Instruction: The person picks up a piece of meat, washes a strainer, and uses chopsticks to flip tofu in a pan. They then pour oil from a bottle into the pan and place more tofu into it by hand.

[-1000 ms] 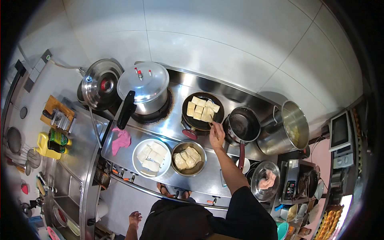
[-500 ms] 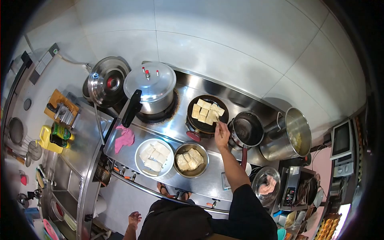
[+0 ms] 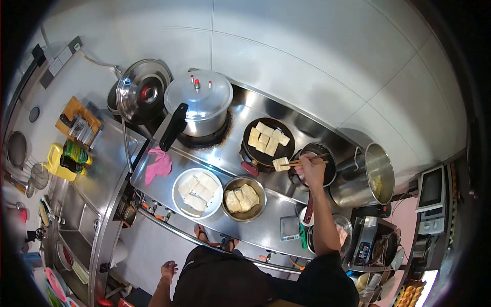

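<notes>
My right hand point(image 3: 311, 172) is closed around a pair of wooden chopsticks point(image 3: 296, 162). Pinched between their tips is a pale tofu-like slab point(image 3: 281, 163), held off the right rim of the black frying pan point(image 3: 276, 158). Several similar pale slabs point(image 3: 266, 138) lie in that pan. Below my hand, a dark saucepan point(image 3: 327, 176) is partly hidden. A white plate point(image 3: 177, 204) of white slabs and a steel bowl point(image 3: 244, 217) of yellowish coated slabs stand on the counter. My left hand point(image 3: 169, 269) hangs beside my body, loosely open and holding nothing.
A pressure cooker point(image 3: 200, 97) with a black handle stands left of the pan. To the right is a tall steel pot point(image 3: 355, 184). A pink cloth point(image 3: 159, 165) and a small scale point(image 3: 289, 228) lie on the counter. The sink point(image 3: 75, 240) is at left.
My right hand has moved right from the frying pan. One slab is now out of the pan, held in the chopsticks. My left hand stays low at my side.
</notes>
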A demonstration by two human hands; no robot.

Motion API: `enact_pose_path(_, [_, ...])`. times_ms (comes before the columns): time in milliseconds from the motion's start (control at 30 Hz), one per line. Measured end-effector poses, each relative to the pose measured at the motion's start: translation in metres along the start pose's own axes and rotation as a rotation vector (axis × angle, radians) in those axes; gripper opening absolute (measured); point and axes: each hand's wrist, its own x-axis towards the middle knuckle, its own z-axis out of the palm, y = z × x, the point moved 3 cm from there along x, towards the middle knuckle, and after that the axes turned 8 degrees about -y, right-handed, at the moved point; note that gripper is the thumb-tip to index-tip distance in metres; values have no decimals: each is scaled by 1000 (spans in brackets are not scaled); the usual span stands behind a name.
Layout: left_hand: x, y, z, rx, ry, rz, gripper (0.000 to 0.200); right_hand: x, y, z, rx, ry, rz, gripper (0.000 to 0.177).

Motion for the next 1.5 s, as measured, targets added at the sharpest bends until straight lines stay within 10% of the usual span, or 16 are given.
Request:
enact_pose_path(667, [-3,-5,-2,65,14,-39,25,-129,149,69,-76,-385,-101,18])
enact_pose_path(1200, [-6,40,12,-32,35,88,27,65,130,67,43,329,-46,20])
enact_pose_path(1500, [-12,-46,-20,-40,47,-70,22,110,125,64,256,290,143,23])
